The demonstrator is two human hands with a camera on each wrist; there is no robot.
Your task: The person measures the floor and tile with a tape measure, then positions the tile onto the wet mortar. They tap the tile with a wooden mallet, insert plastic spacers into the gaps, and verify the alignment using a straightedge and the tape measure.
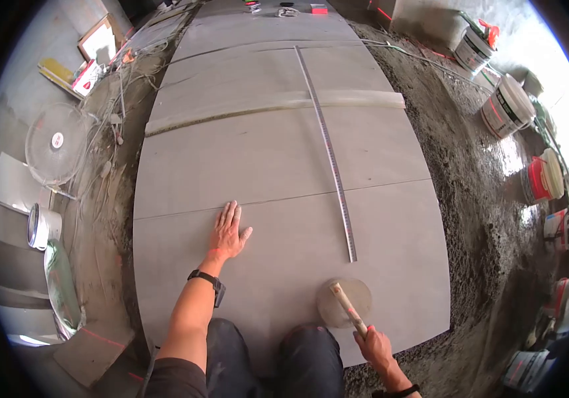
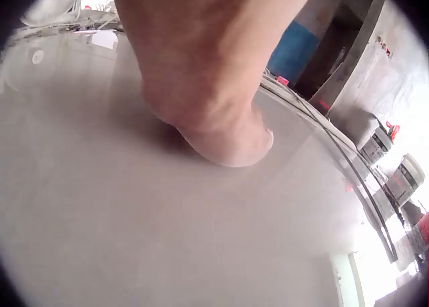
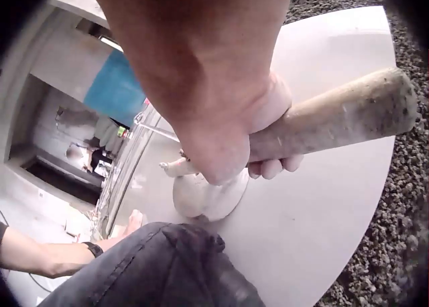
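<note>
Left hand: the left hand [image 1: 228,233] rests on the large matt-grey rectangular tile [image 1: 284,245], fingers straight, thumb apart, short of the seam.
Right hand: the right hand [image 1: 375,346] grips the mallet with a pale round head and wooden handle [image 1: 348,304], fingers curled round the handle.
Mallet position: head over the near right part of the same tile, in front of the person's knees; contact with the surface cannot be confirmed.
Ruler: a long silver metal ruler [image 1: 342,202] lies across the seam, its near end just beyond the mallet head.
Right side: rough dark-grey mortar [image 1: 470,219] borders the tiles; white plastic buckets [image 1: 508,106] stand along it.
</note>
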